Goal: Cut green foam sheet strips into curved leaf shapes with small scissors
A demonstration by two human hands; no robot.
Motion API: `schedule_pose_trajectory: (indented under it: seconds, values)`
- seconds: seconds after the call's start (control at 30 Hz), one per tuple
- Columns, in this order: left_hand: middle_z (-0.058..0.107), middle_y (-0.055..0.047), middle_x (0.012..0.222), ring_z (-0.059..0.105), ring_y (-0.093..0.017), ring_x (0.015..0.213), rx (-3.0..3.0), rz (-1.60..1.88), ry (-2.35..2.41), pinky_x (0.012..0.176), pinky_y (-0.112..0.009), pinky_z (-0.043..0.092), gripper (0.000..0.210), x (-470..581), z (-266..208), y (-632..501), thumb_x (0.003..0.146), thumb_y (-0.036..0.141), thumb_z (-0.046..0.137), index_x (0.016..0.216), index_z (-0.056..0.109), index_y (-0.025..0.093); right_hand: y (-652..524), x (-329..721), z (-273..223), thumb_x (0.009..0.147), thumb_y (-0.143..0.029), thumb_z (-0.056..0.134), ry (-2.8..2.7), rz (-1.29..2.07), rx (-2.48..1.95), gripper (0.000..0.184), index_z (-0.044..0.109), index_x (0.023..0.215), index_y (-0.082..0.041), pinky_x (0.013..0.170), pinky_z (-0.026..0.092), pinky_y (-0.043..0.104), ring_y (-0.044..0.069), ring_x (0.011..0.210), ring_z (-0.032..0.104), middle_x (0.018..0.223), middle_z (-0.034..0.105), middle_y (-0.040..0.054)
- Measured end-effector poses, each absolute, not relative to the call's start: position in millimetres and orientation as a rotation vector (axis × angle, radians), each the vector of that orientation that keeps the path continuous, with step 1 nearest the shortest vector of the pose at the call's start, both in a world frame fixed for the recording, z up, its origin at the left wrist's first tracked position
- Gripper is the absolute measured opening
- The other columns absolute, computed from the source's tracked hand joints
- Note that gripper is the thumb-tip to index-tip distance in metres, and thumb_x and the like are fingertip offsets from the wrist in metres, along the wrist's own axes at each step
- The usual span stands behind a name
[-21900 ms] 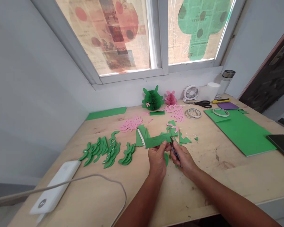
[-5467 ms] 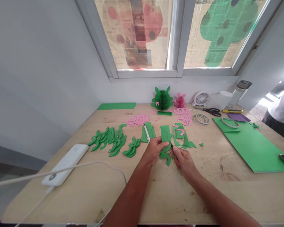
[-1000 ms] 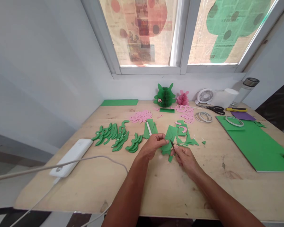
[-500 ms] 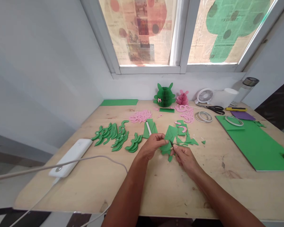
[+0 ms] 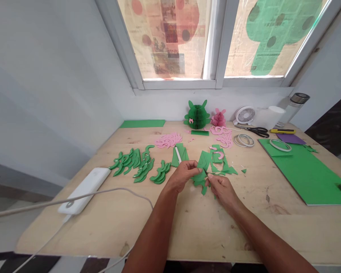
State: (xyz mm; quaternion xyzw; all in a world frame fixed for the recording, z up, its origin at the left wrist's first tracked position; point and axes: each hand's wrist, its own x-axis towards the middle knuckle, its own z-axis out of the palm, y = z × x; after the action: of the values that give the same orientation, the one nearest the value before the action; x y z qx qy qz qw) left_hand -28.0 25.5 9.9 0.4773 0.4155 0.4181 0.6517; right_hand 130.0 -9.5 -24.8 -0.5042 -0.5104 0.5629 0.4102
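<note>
My left hand pinches a piece of green paper between thumb and fingers, above the middle of the table. Close on its right, my right hand is closed around what look like small scissors. Only a short dark length of blade shows, against the paper's edge; the handles are hidden in my fingers. Under and behind the hands lie green paper offcuts. A green sheet with drawn lines bears a white pen just beyond my left hand.
Curved green cutouts and pink cutouts lie in piles. At the back stand a green honeycomb paper figure, a pink one and a fan. Black-handled scissors, tape rolls, green card and a power bank surround the workspace.
Both hands stay nearly in place, with a slight shift at the right fingers and the paper. A small green bit now shows beneath my right hand. The whole view has shifted slightly.
</note>
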Motion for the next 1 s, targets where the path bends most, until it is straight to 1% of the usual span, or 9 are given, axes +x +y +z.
schedule_pose_trajectory:
  seconds: [0.1, 0.2, 0.33, 0.43, 0.6, 0.83, 0.9, 1.0]
  values:
    - [0.040, 0.007, 0.052, 0.032, -0.006, 0.049, 1.063, 0.979, 0.978, 0.050, -0.021, 0.024, 0.022, -28.3, 9.2, 26.1, 0.061, 0.025, 0.069, 0.057, 0.049, 0.015, -10.4, 129.1, -19.8, 0.079, -0.058, 0.046, -1.267, 1.444, -1.256, 0.048, 0.058, 0.063, -0.014, 0.036, 0.013, 0.022, 0.007, 0.036, 0.019, 0.039, 0.026, -0.0088]
    - [0.037, 0.007, 0.052, 0.031, -0.006, 0.048, 1.020, 1.006, 0.987, 0.050, -0.021, 0.026, 0.025, -28.7, 8.0, 27.0, 0.061, 0.026, 0.069, 0.057, 0.047, 0.016, -10.2, 128.8, -15.8, 0.078, -0.059, 0.046, -1.247, 1.455, -1.260, 0.049, 0.058, 0.062, -0.014, 0.036, 0.015, 0.021, 0.006, 0.035, 0.021, 0.037, 0.028, -0.0086]
    - [0.040, 0.006, 0.053, 0.037, -0.007, 0.051, 0.955, 1.029, 0.948, 0.053, -0.022, 0.031, 0.026, -27.2, 7.0, 27.4, 0.062, 0.028, 0.069, 0.057, 0.048, 0.016, -10.6, 129.0, -13.7, 0.078, -0.059, 0.047, -1.178, 1.485, -1.209, 0.047, 0.058, 0.065, -0.015, 0.036, 0.015, 0.021, 0.007, 0.034, 0.021, 0.036, 0.028, -0.0091]
    - [0.043, 0.006, 0.053, 0.038, -0.007, 0.050, 0.892, 1.062, 0.915, 0.053, -0.022, 0.033, 0.025, -23.6, 8.3, 26.1, 0.061, 0.027, 0.071, 0.056, 0.049, 0.015, -11.8, 128.9, -12.4, 0.079, -0.058, 0.047, -1.147, 1.519, -1.164, 0.046, 0.057, 0.064, -0.015, 0.036, 0.014, 0.021, 0.006, 0.034, 0.020, 0.037, 0.029, -0.0090]
    - [0.054, 0.002, 0.059, 0.047, -0.008, 0.053, 0.777, 1.077, 0.828, 0.056, -0.023, 0.039, 0.022, -17.0, 9.1, 23.9, 0.060, 0.026, 0.073, 0.061, 0.055, 0.014, -12.5, 128.2, -9.6, 0.078, -0.058, 0.049, -1.106, 1.544, -1.128, 0.046, 0.055, 0.064, -0.015, 0.036, 0.013, 0.021, 0.006, 0.034, 0.020, 0.038, 0.029, -0.0090]
    - [0.061, -0.003, 0.066, 0.054, -0.011, 0.060, 0.729, 1.085, 0.748, 0.061, -0.025, 0.044, 0.018, -12.0, 5.4, 21.6, 0.063, 0.025, 0.072, 0.069, 0.061, 0.012, -12.5, 128.3, -11.4, 0.079, -0.057, 0.048, -1.068, 1.507, -1.114, 0.044, 0.054, 0.067, -0.016, 0.036, 0.014, 0.022, 0.006, 0.034, 0.021, 0.040, 0.032, -0.0086]
    - [0.062, -0.004, 0.068, 0.055, -0.012, 0.060, 0.740, 1.066, 0.748, 0.061, -0.026, 0.045, 0.018, -11.0, 5.9, 20.8, 0.063, 0.025, 0.073, 0.070, 0.062, 0.012, -11.8, 128.8, -13.7, 0.079, -0.057, 0.048, -1.067, 1.489, -1.114, 0.043, 0.052, 0.066, -0.016, 0.036, 0.015, 0.022, 0.007, 0.035, 0.022, 0.040, 0.032, -0.0083]
    - [0.063, -0.005, 0.070, 0.057, -0.013, 0.061, 0.755, 1.044, 0.763, 0.060, -0.027, 0.046, 0.018, -9.9, 6.4, 20.2, 0.063, 0.025, 0.073, 0.071, 0.064, 0.012, -10.5, 129.6, -16.3, 0.079, -0.057, 0.048, -1.047, 1.474, -1.109, 0.044, 0.045, 0.058, -0.019, 0.035, 0.016, 0.022, 0.007, 0.035, 0.023, 0.039, 0.032, -0.0078]
